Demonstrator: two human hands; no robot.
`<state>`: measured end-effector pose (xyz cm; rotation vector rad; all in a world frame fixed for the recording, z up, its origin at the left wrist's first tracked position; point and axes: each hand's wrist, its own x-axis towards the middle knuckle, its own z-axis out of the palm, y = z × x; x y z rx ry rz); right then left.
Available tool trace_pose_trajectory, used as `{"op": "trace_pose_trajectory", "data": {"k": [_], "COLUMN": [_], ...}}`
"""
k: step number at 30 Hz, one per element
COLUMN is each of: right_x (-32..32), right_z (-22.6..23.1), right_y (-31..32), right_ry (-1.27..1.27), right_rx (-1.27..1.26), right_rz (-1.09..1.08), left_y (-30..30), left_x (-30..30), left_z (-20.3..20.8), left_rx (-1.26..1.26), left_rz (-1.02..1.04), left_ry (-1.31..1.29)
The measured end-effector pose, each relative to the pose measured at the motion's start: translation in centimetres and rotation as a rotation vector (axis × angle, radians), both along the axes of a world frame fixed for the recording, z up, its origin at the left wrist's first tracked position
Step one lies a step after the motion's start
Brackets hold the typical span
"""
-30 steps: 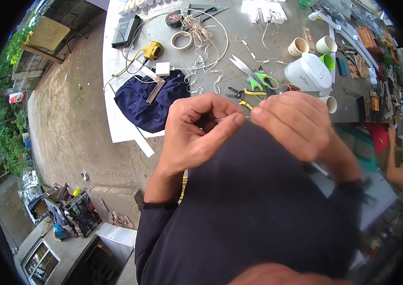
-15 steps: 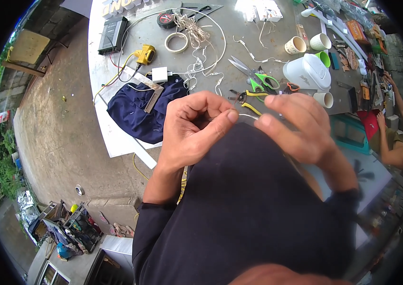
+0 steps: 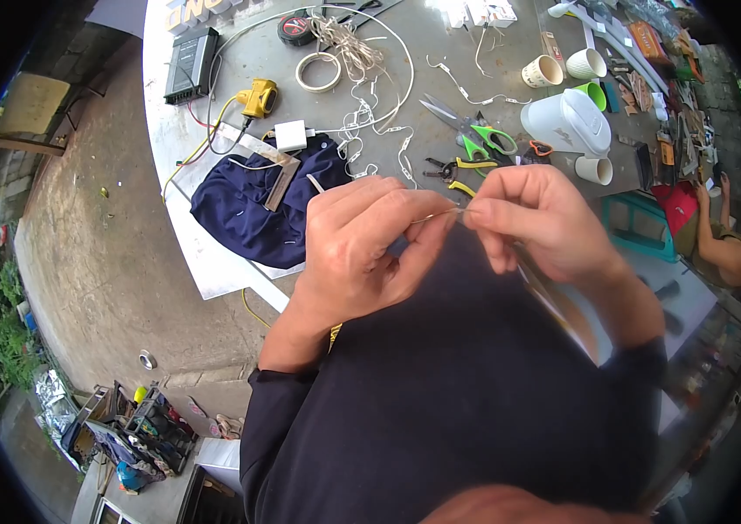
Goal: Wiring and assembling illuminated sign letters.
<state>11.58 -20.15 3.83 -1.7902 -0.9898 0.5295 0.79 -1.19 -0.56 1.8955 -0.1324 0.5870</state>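
Observation:
My left hand [image 3: 362,249] is closed, its thumb and fingertips pinching a thin wire [image 3: 432,216] in front of my chest. From the other side my right hand [image 3: 545,218] pinches the same wire between thumb and index finger, almost touching the left fingertips. The rest of the wire is hidden inside the hands. Just beyond them on the table lie yellow-handled pliers [image 3: 458,175], and farther off green-handled scissors [image 3: 475,140]. A dark blue cloth [image 3: 244,214] is bunched to the left, with a metal square [image 3: 281,182] on top.
The grey table [image 3: 440,52] carries a white tape roll [image 3: 318,72], a bundle of cord [image 3: 349,48], a yellow battery tool piece [image 3: 257,98], a black power box [image 3: 191,65], cups and a white lidded container [image 3: 567,122]. Another person [image 3: 724,249] works at the right.
My right hand has come in and closed its fingers on the wire; it was more spread before. My left hand has rolled over, its back now facing up.

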Motion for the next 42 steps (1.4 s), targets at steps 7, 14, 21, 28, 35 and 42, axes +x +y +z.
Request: {"op": "trace_pose_trajectory", "data": {"k": [7, 14, 21, 28, 35, 42], "right_x": [1.2, 1.4, 2.4, 0.3, 1.3, 1.2], "right_z": [0.1, -0.4, -0.9, -1.2, 0.1, -1.5], "right_y": [0.1, 1.3, 1.8, 2.1, 1.3, 2.8], "right_ry": [-0.743, -1.125, -1.161, -0.147, 0.940, -1.130], "right_rx": [0.110, 0.246, 0.313, -0.069, -0.202, 0.321], "right_rz": [0.050, 0.332, 0.308, 0.057, 0.035, 0.235], "left_y": [0.9, 1.0, 0.8, 0.3, 0.8, 1.5], "left_x": [-1.1, -1.5, -1.8, -0.6, -1.4, -2.9], "left_z": [-0.7, -0.1, -0.4, -1.5, -1.6, -1.2], "left_rx": [-0.668, -0.869, -0.748, -0.063, -0.049, -0.710], "left_rz": [-0.099, -0.189, -0.174, 0.098, 0.109, -0.037], "left_ry": [0.352, 0.454, 0.432, -0.023, -0.036, 0.312]}}
